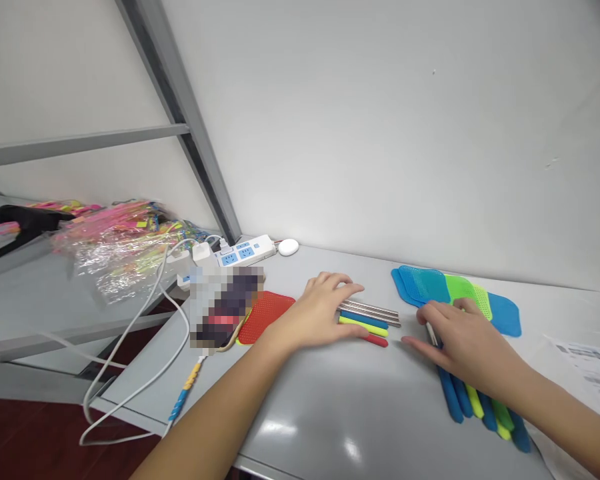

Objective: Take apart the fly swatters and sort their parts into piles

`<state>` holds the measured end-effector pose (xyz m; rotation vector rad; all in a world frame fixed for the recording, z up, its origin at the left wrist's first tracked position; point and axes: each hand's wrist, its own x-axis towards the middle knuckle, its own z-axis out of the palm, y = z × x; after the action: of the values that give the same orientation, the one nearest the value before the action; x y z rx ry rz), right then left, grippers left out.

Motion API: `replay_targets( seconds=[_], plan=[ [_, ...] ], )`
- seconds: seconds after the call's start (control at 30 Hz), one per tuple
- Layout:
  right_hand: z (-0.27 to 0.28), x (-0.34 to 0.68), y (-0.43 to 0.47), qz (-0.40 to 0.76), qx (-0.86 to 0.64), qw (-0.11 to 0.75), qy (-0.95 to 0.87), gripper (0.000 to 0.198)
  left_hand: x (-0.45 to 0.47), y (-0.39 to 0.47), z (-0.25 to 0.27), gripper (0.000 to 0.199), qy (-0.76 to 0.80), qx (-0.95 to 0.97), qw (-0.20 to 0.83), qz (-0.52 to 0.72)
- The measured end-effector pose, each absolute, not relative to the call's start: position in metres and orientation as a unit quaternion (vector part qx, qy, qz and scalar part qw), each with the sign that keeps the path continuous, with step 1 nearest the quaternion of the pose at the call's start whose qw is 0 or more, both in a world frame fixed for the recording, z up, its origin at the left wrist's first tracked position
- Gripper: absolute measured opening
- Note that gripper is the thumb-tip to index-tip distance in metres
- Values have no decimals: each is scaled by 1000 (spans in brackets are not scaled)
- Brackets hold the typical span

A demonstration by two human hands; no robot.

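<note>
Under left hand [320, 310] fingers [347, 291]: swatter handles [373, 320].

- A grey table [330, 413] against the white wall;
- on it a red mesh swatter [265, 313], loose coloured handles [367, 327] beside metal rods [375, 310];
- blue and green swatters [455, 293], a white power strip [243, 252], printed paper [587, 367].

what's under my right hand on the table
The right hand lies on a fanned stack of fly swatters, blue and green; their handles poke out below. The middle parts are covered.
</note>
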<state>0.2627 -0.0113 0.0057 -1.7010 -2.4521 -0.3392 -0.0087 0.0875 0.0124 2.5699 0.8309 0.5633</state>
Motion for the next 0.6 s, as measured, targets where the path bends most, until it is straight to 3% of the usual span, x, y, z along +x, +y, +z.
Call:
replay_targets(
  seconds=[0.07, 0.17, 0.43, 0.6],
  plan=[
    [3, 281, -15, -106, -586, 72, -800, 33, -2, 82, 8, 77, 282, 921, 193, 185],
    [-3, 309, -21, -80, -623, 88, -773, 32, 7, 77, 1, 79, 263, 934, 175, 168],
    [-26, 345, -18, 16, -691, 185, -698, 33, 18, 77, -4, 55, 260, 939, 160, 161],
    [-29, 344, -14, 72, -693, 253, -671, 32, 20, 79, -2, 50, 269, 937, 157, 156]
  ],
)
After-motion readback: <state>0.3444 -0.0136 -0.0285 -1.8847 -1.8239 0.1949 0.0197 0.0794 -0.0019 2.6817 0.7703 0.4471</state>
